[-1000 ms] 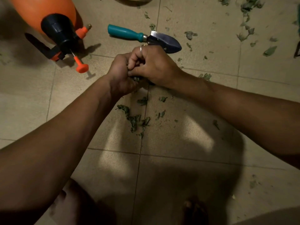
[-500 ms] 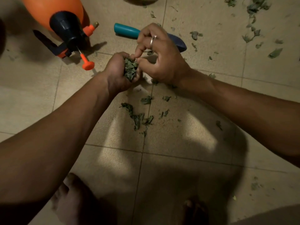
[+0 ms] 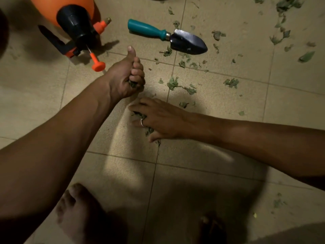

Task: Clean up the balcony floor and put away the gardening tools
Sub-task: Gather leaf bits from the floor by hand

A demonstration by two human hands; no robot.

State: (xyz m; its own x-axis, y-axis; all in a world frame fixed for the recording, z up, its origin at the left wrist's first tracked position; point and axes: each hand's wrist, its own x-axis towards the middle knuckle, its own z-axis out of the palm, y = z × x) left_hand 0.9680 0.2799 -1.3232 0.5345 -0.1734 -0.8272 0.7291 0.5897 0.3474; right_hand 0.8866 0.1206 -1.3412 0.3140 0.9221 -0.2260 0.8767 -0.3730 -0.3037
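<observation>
My left hand hovers above the tiled floor, its fingers curled round a wad of green leaf scraps, thumb sticking up. Below it my right hand, with a ring on one finger, lies flat on the floor, its spread fingers pressing on a small heap of leaf scraps. More loose leaf scraps lie just beyond both hands. A trowel with a teal handle and dark blade lies on the floor beyond the hands. An orange pressure sprayer with a black top lies at the upper left.
Several leaf bits are scattered over the tiles at the upper right, and a few at the lower right. My bare feet stand at the bottom of the view. A dark shape shows at the far left edge.
My right hand left my left hand and dropped to the floor onto a heap of leaf scraps. My left hand closed round its leaves. The trowel is now uncovered.
</observation>
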